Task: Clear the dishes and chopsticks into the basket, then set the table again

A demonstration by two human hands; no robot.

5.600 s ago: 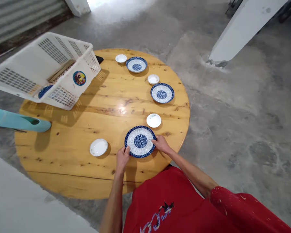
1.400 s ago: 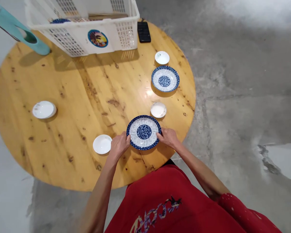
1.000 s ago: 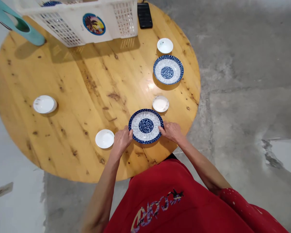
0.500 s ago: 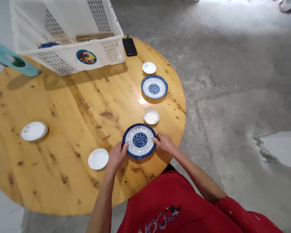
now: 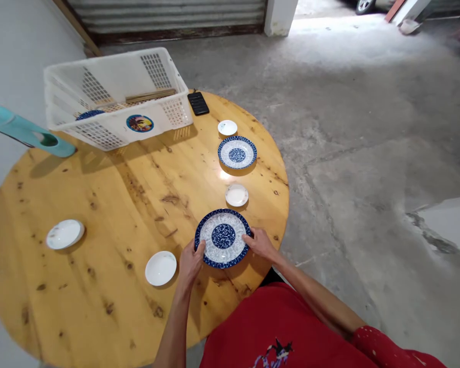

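A blue-and-white patterned plate point(image 5: 223, 237) lies flat near the front edge of the round wooden table point(image 5: 111, 204). My left hand point(image 5: 190, 261) grips its left rim with curled fingers. My right hand point(image 5: 257, 242) holds its right rim, fingers bent against the edge. A small white saucer point(image 5: 236, 194) sits just beyond the plate. Another small white saucer point(image 5: 160, 268) lies to the left of my left hand.
A second blue-and-white plate point(image 5: 237, 152) and a white saucer point(image 5: 227, 127) lie farther back. A stack of white saucers point(image 5: 64, 234) sits at the left. A white plastic crate point(image 5: 115, 99), a black phone point(image 5: 198, 103) and a teal chair part point(image 5: 26, 134) are at the back.
Both hands have stayed on the plate's rim. The view has tilted up and shifted, so the crate and far floor show more. The plate rests in nearly the same spot.
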